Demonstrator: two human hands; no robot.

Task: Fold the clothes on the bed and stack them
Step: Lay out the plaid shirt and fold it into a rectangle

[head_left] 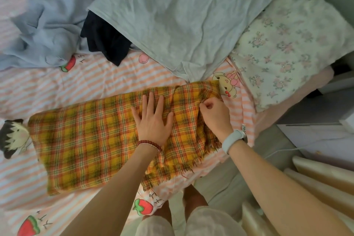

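Early on: left hand (153, 119) lies flat on the half-folded yellow plaid fringed scarf (80, 140), right hand (215, 114) pinching its right fold; the far grey shirt (182, 21), crumpled pale-blue garment (46, 30) and dark garment (105, 42) wait unfolded, no stack visible.

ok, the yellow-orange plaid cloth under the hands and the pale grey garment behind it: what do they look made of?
Yellow-orange plaid cloth: looks like a thin woven fabric, matte, maybe cotton or a blend; the checks run through the weave and its near-right edge is frayed into a fringe. Pale grey garment: probably soft jersey knit, matte; it lies in fine shallow creases with no visible weave. Exact fibres can't be told.
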